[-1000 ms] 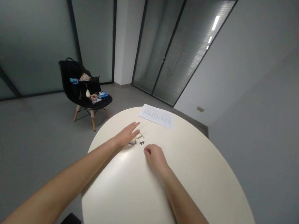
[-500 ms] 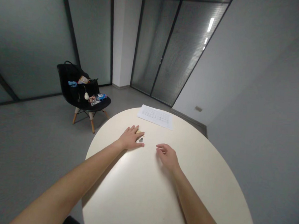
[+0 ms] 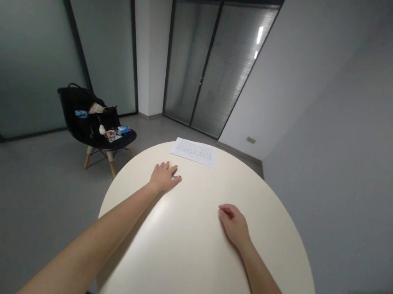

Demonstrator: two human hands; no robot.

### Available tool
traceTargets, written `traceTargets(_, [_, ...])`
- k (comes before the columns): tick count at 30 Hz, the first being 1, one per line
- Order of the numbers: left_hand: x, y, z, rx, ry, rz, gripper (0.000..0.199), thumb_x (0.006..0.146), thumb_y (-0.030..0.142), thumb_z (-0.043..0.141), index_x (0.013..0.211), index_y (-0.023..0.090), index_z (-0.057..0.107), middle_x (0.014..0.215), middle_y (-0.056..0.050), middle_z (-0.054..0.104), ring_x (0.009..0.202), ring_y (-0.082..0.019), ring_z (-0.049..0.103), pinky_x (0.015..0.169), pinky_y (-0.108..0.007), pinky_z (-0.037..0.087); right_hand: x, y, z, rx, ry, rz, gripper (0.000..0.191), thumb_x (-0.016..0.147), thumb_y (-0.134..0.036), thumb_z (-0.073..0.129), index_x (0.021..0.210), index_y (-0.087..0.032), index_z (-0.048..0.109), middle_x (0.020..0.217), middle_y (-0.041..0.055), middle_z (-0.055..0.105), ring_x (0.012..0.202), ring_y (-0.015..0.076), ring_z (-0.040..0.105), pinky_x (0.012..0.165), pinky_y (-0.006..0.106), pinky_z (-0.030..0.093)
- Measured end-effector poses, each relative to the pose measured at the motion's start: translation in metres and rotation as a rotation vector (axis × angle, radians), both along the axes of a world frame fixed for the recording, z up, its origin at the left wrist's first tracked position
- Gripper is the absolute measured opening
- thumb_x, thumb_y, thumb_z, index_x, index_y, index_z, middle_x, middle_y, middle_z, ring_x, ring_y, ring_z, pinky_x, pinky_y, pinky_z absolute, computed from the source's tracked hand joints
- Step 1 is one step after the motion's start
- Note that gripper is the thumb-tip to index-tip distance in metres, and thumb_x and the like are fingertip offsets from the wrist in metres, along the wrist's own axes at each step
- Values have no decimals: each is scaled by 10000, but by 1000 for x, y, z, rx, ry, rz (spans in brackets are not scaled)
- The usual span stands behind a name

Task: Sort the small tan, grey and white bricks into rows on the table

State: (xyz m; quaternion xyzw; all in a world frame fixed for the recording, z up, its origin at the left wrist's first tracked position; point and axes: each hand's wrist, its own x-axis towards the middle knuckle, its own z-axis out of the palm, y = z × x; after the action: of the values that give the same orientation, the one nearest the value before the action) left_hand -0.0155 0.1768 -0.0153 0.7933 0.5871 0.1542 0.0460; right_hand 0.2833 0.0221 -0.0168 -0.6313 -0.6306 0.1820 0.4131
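Resting on the round cream surface, the right hand lies released and empty, its fingers curled only slightly, at ease and well apart from the other hand. Farther out, the left hand sits palm down with its fingers spread, open rather than clenched. Small dark pieces show just at its fingertips, partly hidden beneath it, and the flat hand looks placed to cover them. Beyond lie a printed sheet of paper near the far edge, a black shell chair carrying a black bag, and glass doors.
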Motion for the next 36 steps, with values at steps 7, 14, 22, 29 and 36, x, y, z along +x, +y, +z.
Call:
traceTargets(7, [14,-1,0,25,-18,93,619,860,656,400,1297,243,546,1446,-160,430,1317,-387,350,1063,-566,200,-1,-3,-2,41,-21,18,204,824,-345,544,877,-189,664,960,89,670,896,219,630,848,393,522])
traceTargets(14, [13,-2,5,57,-37,127,486,929,500,326,1102,200,668,1199,-156,598,1207,-344,460,1023,-509,299,-1,-3,-1,54,-45,32,188,836,-341,531,867,-204,657,968,88,658,912,220,618,869,406,522])
traceTargets(22, [7,-9,17,152,-58,123,536,929,570,343,1320,262,542,1449,-104,461,1321,-325,393,1102,-501,249,-2,-3,0,52,-34,38,184,825,-331,533,858,-198,655,965,93,665,919,225,619,867,413,522])
traceTargets(29, [-15,-60,33,118,-80,-88,542,961,540,315,1414,276,453,1526,-80,368,1400,-297,321,1141,-505,239,6,-21,16,-22,-45,72,299,846,-361,517,1056,-188,641,1076,105,662,957,217,636,887,398,524])
traceTargets(36, [-26,-148,24,-51,-57,-328,601,933,590,376,1488,368,306,1596,-80,198,1449,-355,195,1139,-588,206,22,-86,12,79,-355,-47,427,891,-451,487,1249,-235,571,1320,111,572,1260,275,494,1086,500,375])
